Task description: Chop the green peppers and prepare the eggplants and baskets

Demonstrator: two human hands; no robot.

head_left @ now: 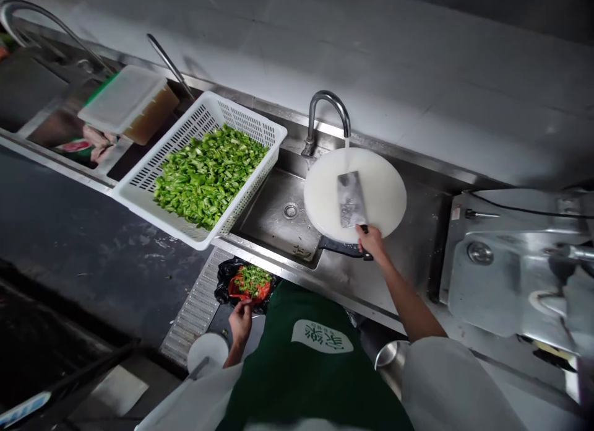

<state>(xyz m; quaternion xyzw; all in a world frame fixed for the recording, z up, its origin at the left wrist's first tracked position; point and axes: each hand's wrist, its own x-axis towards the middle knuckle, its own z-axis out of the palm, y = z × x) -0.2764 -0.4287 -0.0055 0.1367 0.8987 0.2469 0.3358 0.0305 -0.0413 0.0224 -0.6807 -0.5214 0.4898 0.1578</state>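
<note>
My right hand (370, 240) grips the dark handle of a cleaver (351, 202). Its broad wet blade is over a round white cutting board (384, 192), beneath the stream from a curved faucet (327, 96). My left hand (241, 323) hangs low at the near edge of a black plastic bag (226, 271), fingers curled together; whether they pinch anything is too small to see. Red pieces and chopped green bits (253, 280) lie in the bag. Left of the board, a white perforated basket (162, 223) holds chopped green peppers (211, 177).
The basket straddles the steel sink (273, 223), which has a drain and a few green scraps. Further left stand a lidded plastic container (125, 100) and another faucet (51, 16). A steel appliance (492, 276) is at right, a metal pot (392, 360) below the counter.
</note>
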